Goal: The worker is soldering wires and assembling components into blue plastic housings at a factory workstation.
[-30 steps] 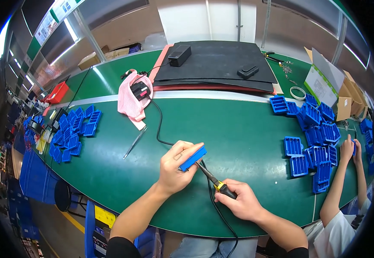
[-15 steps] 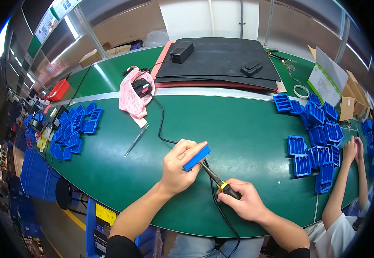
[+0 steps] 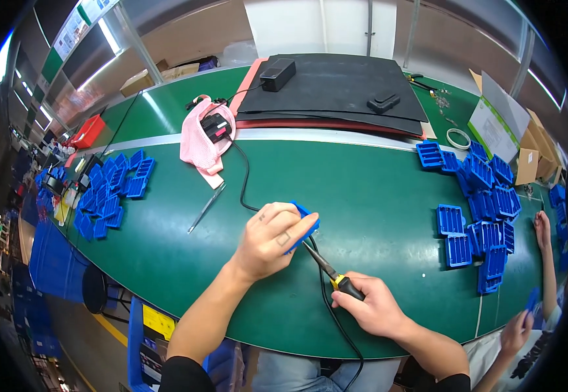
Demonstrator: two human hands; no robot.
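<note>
My left hand [image 3: 265,243] is closed around a small blue plastic case [image 3: 307,227], held above the bench and mostly covered by my fingers. In my right hand [image 3: 374,306] is a pair of long-nose pliers [image 3: 324,264] with black and yellow handles. Their jaws point up and left toward the case's lower edge; whether the tips touch it I cannot tell. A black cable [image 3: 318,287] runs beneath the pliers and off the near edge. Right of my hands lies a heap of blue slotted cases [image 3: 483,206].
The green bench [image 3: 375,189] carries more blue cases [image 3: 107,193] at left. Tweezers [image 3: 206,208] and a pink cloth [image 3: 199,147] lie ahead of my left hand. Black sheets [image 3: 336,85] are stacked at the back. A co-worker's hands [image 3: 516,332] are at far right.
My left hand has turned the blue case, so its face shows at a different angle. My right hand and the pliers have barely moved. The co-worker's one hand has moved nearer with a blue piece.
</note>
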